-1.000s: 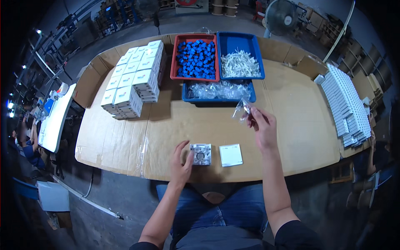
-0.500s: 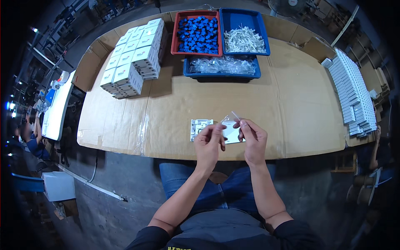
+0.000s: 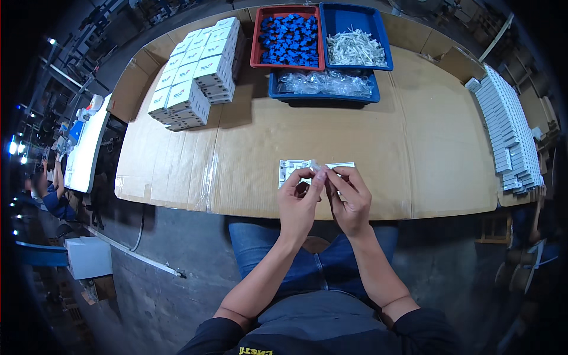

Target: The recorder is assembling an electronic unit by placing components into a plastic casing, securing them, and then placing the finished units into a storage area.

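Both your left hand [image 3: 299, 204] and right hand [image 3: 351, 206] pinch the clear bag [image 3: 316, 166] between them, near your edge of the bench [image 3: 242, 160], bare room left and right.

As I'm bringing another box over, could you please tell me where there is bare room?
Bare cardboard lies between the right hand and the stacked white pieces, and between the left hand and the white boxes. The trays crowd the far middle.
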The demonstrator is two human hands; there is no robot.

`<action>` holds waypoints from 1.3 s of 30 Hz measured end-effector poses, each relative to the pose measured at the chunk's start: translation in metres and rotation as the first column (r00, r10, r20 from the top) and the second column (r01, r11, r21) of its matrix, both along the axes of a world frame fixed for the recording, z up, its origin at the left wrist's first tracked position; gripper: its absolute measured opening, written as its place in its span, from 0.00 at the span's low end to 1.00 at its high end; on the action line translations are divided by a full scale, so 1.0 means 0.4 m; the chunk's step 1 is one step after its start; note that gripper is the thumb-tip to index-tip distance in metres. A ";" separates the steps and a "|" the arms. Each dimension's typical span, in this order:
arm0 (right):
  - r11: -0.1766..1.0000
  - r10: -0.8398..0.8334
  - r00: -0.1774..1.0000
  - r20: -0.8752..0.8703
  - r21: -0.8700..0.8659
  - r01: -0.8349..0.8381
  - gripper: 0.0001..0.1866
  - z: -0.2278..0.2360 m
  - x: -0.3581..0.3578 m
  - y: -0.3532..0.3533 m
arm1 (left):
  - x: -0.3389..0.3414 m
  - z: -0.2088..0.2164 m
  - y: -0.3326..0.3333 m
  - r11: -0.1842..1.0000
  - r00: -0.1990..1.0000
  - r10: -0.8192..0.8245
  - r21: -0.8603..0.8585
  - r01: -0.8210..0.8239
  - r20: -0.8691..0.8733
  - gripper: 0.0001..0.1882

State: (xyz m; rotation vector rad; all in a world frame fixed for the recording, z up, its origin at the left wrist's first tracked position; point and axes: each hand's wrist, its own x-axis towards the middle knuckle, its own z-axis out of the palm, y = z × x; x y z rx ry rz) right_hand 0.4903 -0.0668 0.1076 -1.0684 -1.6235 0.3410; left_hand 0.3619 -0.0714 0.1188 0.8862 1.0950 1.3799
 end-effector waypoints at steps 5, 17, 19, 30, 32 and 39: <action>0.997 0.054 0.998 0.043 -0.059 -0.051 0.23 0.021 -0.012 -0.004 | -0.023 -0.016 -0.005 0.997 0.997 0.060 -0.047 -0.057 0.054 0.09; 0.953 0.134 0.968 -0.212 -0.240 -0.185 0.12 0.019 -0.002 -0.005 | -0.043 -0.024 -0.005 0.998 1.000 0.003 -0.057 -0.003 -0.011 0.09; 0.947 0.122 0.967 -0.222 -0.266 -0.181 0.12 0.021 0.005 -0.004 | -0.046 -0.021 -0.003 0.999 0.999 -0.043 -0.025 0.042 -0.031 0.09; 0.830 0.041 0.935 -0.352 -0.509 -0.228 0.10 -0.019 0.021 -0.006 | -0.046 -0.012 0.008 0.969 0.832 0.027 0.219 0.115 -0.554 0.05; 0.797 0.011 0.925 -0.379 -0.556 -0.237 0.09 -0.021 0.028 -0.005 | -0.048 -0.014 0.008 0.954 0.804 0.070 0.276 0.120 -0.591 0.04; 0.925 -0.120 0.902 -0.416 -0.377 -0.051 0.07 -0.015 0.009 0.000 | -0.028 -0.031 -0.004 0.919 0.704 0.136 0.354 0.172 -0.697 0.06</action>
